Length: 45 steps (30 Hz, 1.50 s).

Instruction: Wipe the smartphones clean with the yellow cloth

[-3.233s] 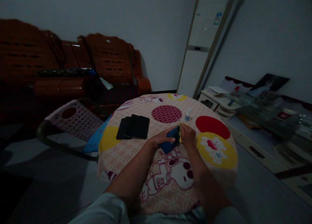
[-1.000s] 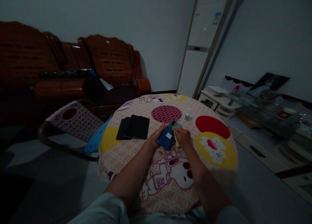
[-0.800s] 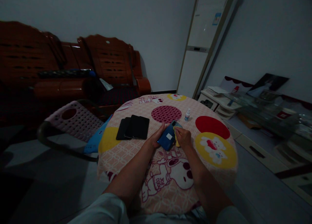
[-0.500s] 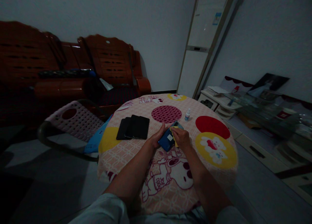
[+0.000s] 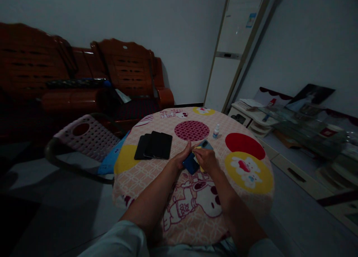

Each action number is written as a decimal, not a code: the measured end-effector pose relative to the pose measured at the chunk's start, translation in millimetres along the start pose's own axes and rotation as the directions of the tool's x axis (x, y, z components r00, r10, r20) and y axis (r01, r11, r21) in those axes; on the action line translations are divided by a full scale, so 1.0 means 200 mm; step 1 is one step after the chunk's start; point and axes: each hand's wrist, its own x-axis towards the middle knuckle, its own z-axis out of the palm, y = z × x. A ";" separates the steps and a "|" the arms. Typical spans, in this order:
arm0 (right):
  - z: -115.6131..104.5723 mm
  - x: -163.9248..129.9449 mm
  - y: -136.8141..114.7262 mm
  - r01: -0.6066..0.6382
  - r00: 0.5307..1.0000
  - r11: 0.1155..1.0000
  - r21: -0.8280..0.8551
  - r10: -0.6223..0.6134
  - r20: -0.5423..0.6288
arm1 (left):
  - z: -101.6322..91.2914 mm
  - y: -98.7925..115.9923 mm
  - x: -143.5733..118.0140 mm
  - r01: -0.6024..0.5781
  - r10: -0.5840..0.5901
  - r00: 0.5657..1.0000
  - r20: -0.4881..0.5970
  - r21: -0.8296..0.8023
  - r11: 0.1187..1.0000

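Observation:
A blue smartphone lies back up and tilted in my left hand, which grips its left edge with the thumb raised beside it. My right hand is closed on a yellow cloth and presses it on the phone's back, covering part of it. The phone's camera end points away from me. Beyond the phone stands a small clear bottle with a white cap and a blue label. Left of my hands, dark flat tablets overlap each other on the patterned tablecloth.
A woven chair with a blue item on its seat stands at the table's left. Wooden armchairs line the back wall. A tall white cabinet-like unit is behind the table. On the right is a low cabinet with a glass top.
My right hand has slid slightly to the left across the phone's back with the cloth. The phone's camera end shows more now. My left hand keeps its hold.

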 end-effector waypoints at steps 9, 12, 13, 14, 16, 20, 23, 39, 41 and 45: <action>-0.02 -0.01 0.05 -0.159 0.980 0.987 -0.008 0.157 -0.123 | 0.00 0.00 -0.01 0.004 -0.004 1.000 0.018 0.016 1.000; -0.01 -0.01 0.06 -0.106 0.990 0.990 0.091 0.114 -0.089 | -0.01 0.00 0.00 -0.005 0.005 1.000 0.002 -0.001 1.000; 0.00 -0.01 0.06 -0.100 0.991 0.990 0.104 0.109 -0.080 | -0.02 0.00 0.00 -0.009 0.009 1.000 0.007 -0.013 1.000; 0.00 -0.01 0.06 -0.102 0.991 0.989 0.104 0.110 -0.073 | -0.02 0.00 0.00 -0.013 0.014 1.000 0.016 -0.028 1.000; 0.00 -0.01 0.07 -0.124 0.990 0.990 0.070 0.128 -0.061 | -0.03 0.00 0.00 -0.024 0.026 0.999 0.032 -0.063 0.998; 0.00 -0.02 0.09 -0.192 0.981 0.980 -0.059 0.189 -0.045 | -0.05 0.02 0.00 -0.062 0.062 0.998 -0.006 -0.126 0.990; 0.00 -0.02 0.08 -0.206 0.978 0.974 -0.093 0.205 -0.029 | -0.06 0.03 0.01 -0.087 0.079 0.995 -0.060 -0.141 0.986; 0.03 -0.02 0.02 -0.092 0.995 0.995 -0.036 0.093 0.039 | -0.01 0.03 0.01 -0.154 0.143 0.986 -0.085 -0.131 0.979; 0.04 -0.02 0.01 -0.066 0.996 0.997 -0.039 0.068 0.064 | -0.02 0.03 0.01 -0.165 0.152 0.983 -0.099 -0.146 0.975; 0.04 -0.02 0.00 -0.096 0.992 0.992 -0.076 0.102 0.080 | -0.05 0.05 0.02 -0.201 0.177 0.975 -0.132 -0.206 0.958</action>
